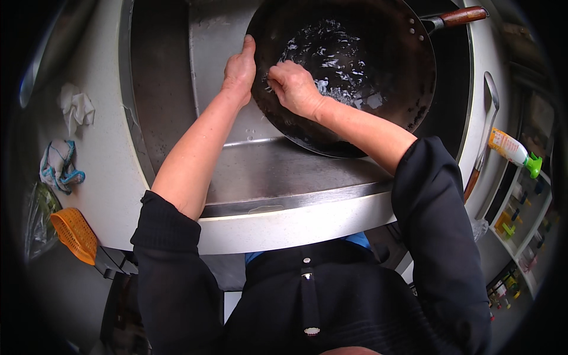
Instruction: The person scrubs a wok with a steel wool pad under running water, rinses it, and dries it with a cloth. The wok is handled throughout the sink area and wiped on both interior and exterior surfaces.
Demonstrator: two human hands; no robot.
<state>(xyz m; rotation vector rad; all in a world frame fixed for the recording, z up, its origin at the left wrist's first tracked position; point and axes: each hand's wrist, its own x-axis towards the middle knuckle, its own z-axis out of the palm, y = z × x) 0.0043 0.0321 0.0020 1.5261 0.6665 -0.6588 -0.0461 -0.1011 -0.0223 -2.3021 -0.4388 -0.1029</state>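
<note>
A large dark metal wok (390, 53) rests over the stainless steel sink (284, 171), with water (346, 57) rippling and glinting inside it. Its wooden handle (463, 17) points to the upper right. My left hand (240, 73) grips the wok's left rim, thumb laid along the edge. Inside the wok, near that same rim, is my right hand (295, 86) with its fingers curled down against the wall. Small bright glints show by its fingertips, but whether it holds something there is hidden.
Right of the sink lie a long-handled metal ladle or turner (488, 120) and a spray bottle (510, 148) with a green top. On the left counter are crumpled white tissue (76, 106) and a blue-edged cloth (61, 166). An orange plastic basket (75, 235) sits at the counter's edge.
</note>
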